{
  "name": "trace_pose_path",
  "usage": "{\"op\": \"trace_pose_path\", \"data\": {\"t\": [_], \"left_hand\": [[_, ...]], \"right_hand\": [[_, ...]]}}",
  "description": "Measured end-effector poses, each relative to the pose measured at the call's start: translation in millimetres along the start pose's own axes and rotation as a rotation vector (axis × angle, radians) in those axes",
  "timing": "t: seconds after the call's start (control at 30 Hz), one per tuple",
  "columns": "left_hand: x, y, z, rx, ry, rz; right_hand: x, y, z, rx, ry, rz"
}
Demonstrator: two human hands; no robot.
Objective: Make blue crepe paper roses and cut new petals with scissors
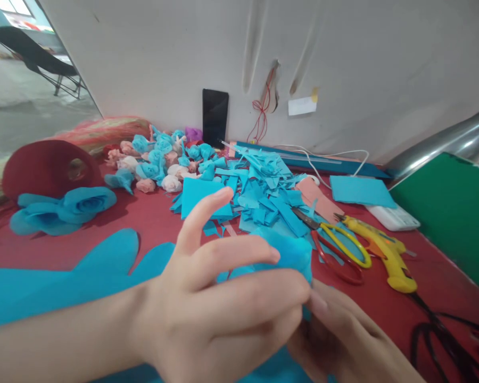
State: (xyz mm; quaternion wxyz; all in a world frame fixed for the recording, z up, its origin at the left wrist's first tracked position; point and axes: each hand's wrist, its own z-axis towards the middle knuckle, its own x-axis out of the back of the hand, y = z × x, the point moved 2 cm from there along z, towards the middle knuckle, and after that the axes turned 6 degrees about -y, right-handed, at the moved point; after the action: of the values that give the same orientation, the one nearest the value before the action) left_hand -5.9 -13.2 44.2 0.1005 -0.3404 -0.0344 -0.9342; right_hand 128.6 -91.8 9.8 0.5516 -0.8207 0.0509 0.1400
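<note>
My left hand (pixel 223 303) is in the middle foreground, its lower fingers curled on a blue paper piece (pixel 289 252) while two other digits stretch away from it. Beside it, my right hand (pixel 343 335) pinches the same piece at its lower right side. Much of the piece lies hidden behind my fingers, so its full shape does not show. Large blue petal-shaped sheets (pixel 107 255) lie under and left of my left arm. Just beyond my hands sits a heap of blue paper scraps (pixel 263 181) with a square blue sheet (pixel 203 197) at its left.
Scissors (pixel 339 239) and a yellow glue gun (pixel 383 250) lie on the red table at right. A big blue paper flower (pixel 64 207), small rosettes (pixel 155 159) and a dark red roll (pixel 48 167) are at left. A black phone (pixel 215 117) leans against the wall.
</note>
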Motion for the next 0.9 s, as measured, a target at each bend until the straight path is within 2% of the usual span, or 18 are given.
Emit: {"op": "trace_pose_path", "data": {"t": [0.1,0.23,0.43,0.63,0.7,0.8,0.9], "left_hand": [[8.1,-2.5,7.8,-0.128,0.093,0.056],[11.4,-11.9,14.8,-0.087,0.074,0.039],[13.7,-15.9,15.1,-0.114,0.030,-0.007],[15.2,-15.1,14.5,-0.084,0.022,-0.053],[13.9,-14.2,14.3,-0.064,0.010,-0.069],[13.6,-13.0,14.4,-0.016,0.075,-0.074],[14.8,-12.6,15.7,0.020,0.089,-0.063]], "right_hand": [[3.5,1.8,0.2,0.003,0.004,0.035],[7.2,1.7,-2.0,-0.045,0.062,0.081],[5.9,-4.4,-4.7,-0.047,0.128,0.123],[2.6,-7.1,-7.1,-0.102,0.150,0.303],[3.9,-3.8,-5.2,-0.119,0.122,0.376],[4.9,1.6,-1.5,-0.180,0.045,0.482],[1.9,-0.7,-1.7,-0.175,-0.023,0.440]]}}
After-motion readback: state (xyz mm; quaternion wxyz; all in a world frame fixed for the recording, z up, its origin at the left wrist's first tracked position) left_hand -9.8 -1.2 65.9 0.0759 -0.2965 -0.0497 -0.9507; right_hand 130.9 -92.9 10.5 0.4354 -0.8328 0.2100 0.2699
